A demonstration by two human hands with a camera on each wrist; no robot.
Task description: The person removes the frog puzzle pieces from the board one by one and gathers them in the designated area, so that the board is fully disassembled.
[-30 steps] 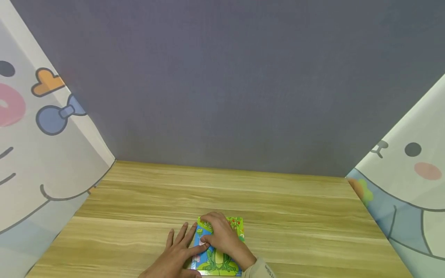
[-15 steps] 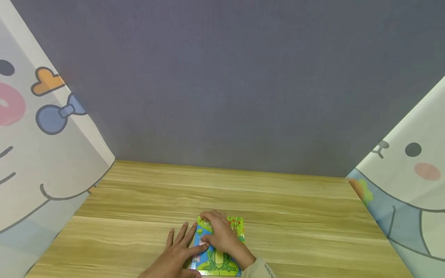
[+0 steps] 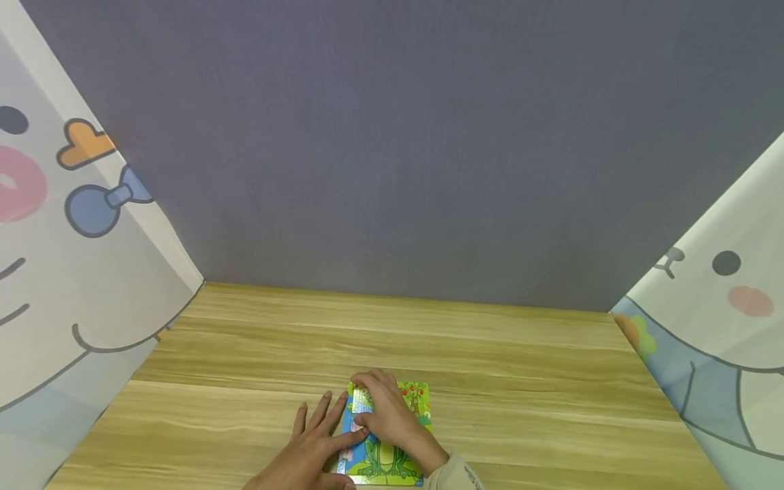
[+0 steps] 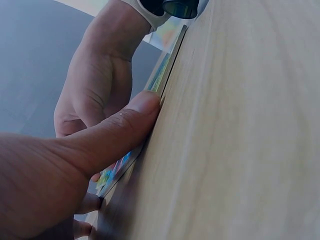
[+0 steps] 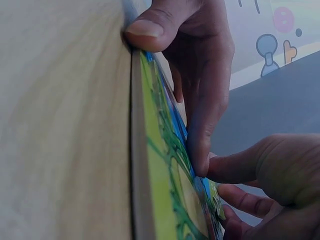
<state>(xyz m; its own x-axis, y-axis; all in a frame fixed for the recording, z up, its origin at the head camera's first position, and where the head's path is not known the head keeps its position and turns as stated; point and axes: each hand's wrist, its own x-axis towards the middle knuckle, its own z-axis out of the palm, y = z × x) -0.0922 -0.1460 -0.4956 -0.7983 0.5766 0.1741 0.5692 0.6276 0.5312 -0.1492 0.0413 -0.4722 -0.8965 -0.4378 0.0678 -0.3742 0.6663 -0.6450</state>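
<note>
A flat frog-picture jigsaw puzzle (image 3: 387, 471) lies on the table at the bottom middle of the head view. My left hand (image 3: 309, 448) is spread beside it with straight fingers. Its index finger presses on the blue left part, and the thumb (image 4: 142, 105) touches the near edge in the left wrist view. Over the puzzle's upper middle, my right hand (image 3: 392, 416) pinches a puzzle piece (image 3: 361, 400) at the upper left corner, between thumb and fingers. That piece catches bright light and seems slightly tilted. Much of the picture's centre is hidden under the right hand.
The wood-grain table (image 3: 527, 395) spreads around the puzzle. A grey panel (image 3: 392, 150) stands at its back edge. Cartoon-printed panels (image 3: 92, 286) rise along the left and right sides.
The upper left piece now shines whitish where green showed before, so it seems to have tilted. The right fingers have shifted slightly away from the body. My left hand has stayed in place.
</note>
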